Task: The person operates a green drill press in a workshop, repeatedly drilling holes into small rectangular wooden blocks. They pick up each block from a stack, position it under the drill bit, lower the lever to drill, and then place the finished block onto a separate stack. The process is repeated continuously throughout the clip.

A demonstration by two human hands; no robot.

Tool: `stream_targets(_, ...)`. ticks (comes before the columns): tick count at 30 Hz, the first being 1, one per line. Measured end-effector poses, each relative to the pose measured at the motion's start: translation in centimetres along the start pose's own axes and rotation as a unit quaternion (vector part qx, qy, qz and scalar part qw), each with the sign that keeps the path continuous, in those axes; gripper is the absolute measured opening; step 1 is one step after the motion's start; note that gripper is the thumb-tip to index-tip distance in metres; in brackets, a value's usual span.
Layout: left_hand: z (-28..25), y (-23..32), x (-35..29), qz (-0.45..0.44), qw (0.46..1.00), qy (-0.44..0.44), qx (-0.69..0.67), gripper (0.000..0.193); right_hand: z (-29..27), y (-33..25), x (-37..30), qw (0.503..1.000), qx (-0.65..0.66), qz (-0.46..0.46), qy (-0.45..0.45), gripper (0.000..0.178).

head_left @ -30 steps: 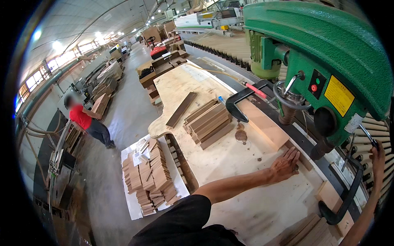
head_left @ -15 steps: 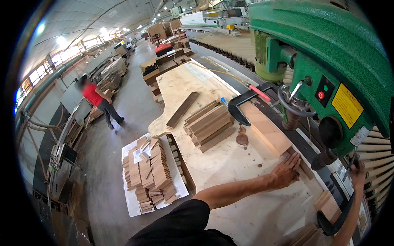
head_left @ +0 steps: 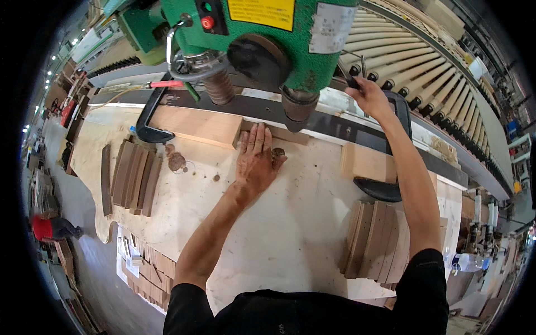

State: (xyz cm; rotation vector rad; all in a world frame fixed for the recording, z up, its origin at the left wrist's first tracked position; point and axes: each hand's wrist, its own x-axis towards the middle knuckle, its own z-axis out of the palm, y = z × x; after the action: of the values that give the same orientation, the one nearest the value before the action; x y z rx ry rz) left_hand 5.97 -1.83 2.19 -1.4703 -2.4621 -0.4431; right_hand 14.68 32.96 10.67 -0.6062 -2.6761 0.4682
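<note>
My left hand [head_left: 257, 159] lies with fingers stretched out and pressing on a thin brown wood strip [head_left: 290, 135]. One end of the strip meets a pale wooden block [head_left: 195, 125], which a black clamp [head_left: 149, 114] holds at the table's back edge. Just right of the hand hangs the chuck [head_left: 300, 106] of a green drill press [head_left: 312, 70]; the bit cannot be made out. My right hand [head_left: 369, 97] is closed round the black-knobbed feed lever [head_left: 353, 82] at the machine's right side. Below that forearm, another clamp [head_left: 378, 190] grips a second pale block [head_left: 360, 161].
Stacked wood strips lie on the worktable [head_left: 290, 223]: one stack [head_left: 134, 176] at left, another [head_left: 371, 240] at right. Behind the press runs a roller conveyor [head_left: 413, 61]. A pallet of wood pieces [head_left: 151, 268] stands lower left. A person in red [head_left: 47, 228] is at far left.
The view has swung to the right, bringing the right wood stack and both forearms into sight. My left hand stays on the strip and my right hand stays at the lever.
</note>
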Motion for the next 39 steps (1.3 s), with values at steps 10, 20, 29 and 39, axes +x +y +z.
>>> stream_targets(10, 0.0, 0.0, -0.8, -0.026, 0.999, -0.023, -0.014, 0.075, 7.0, -5.5, 3.5, 0.997, 0.042, 0.061, -0.017, 0.063)
stream_targets(20, 1.7, 0.9, 0.4, 0.004, 0.998, 0.038, -0.051, 0.07, -2.1, 3.1, -0.6, 0.998, 0.059, -0.038, -0.008, 0.034)
stream_targets(29, 0.9, -0.1, 1.0, -0.091, 0.978, 0.18, -0.046, 0.028, -17.5, -2.5, -2.7, 0.98, 0.182, -0.018, 0.074, 0.049)
stream_targets(39, 4.3, 0.1, 3.3, -0.17, 0.911, 0.146, -0.346, 0.015, -16.7, -3.3, -2.5, 0.985, 0.148, -0.023, 0.087, 0.058)
